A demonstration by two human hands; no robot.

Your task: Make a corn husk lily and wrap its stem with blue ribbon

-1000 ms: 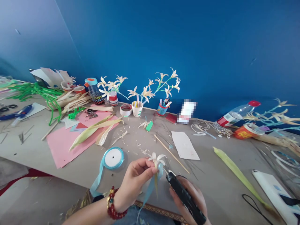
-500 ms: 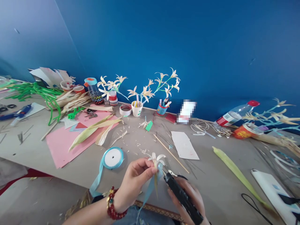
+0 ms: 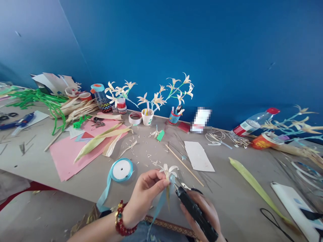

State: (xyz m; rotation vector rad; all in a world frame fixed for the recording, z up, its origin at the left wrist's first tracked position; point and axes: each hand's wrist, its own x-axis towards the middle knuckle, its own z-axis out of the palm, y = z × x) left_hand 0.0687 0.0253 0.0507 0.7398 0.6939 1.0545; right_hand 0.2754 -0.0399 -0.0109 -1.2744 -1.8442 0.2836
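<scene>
In the head view, my left hand (image 3: 148, 186) pinches a cream flower made of husk-like petals (image 3: 166, 171) just below its head. Pale blue ribbon (image 3: 160, 203) hangs from the stem, next to a tapering strip. My right hand (image 3: 205, 206) is closed around a black glue gun (image 3: 195, 211), its handle hidden by the fingers. Its metal nozzle points at the ribbon under the petals; whether they touch, I cannot tell. A small bladed tool (image 3: 186, 186), perhaps scissors, shows beside the gun; what supports it is unclear. A blue ribbon spool (image 3: 121, 169) lies left of my hands.
Behind, finished flower sprays stand in a paper cup (image 3: 147, 117). Pink paper (image 3: 67, 154) bears green husks (image 3: 93, 146). A wooden stick (image 3: 185, 166), white card (image 3: 199, 156) and thin wires lie ahead. On the right are a long husk (image 3: 252, 185) and a plastic bottle (image 3: 248, 126).
The glue gun has shifted very slightly down and left. My left hand and the flower have barely moved.
</scene>
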